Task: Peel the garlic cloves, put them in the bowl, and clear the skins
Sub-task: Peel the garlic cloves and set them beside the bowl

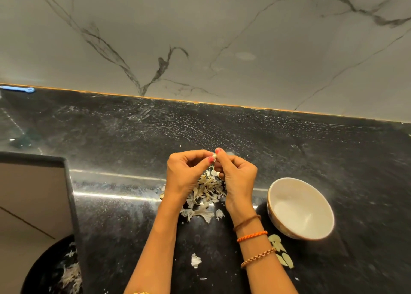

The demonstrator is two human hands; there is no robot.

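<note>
Loose skins (203, 196) lie heaped on the black bench (333, 160) under my wrists; above them my left grip (186, 173) and right grip (238, 178) both pinch one garlic clove (214, 155), the white bowl (300, 208) just right

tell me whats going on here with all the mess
A person is peeling garlic at a dark counter. Both hands, left hand and right hand, pinch one garlic clove above a pile of skins. The white bowl to the right looks empty.
</note>
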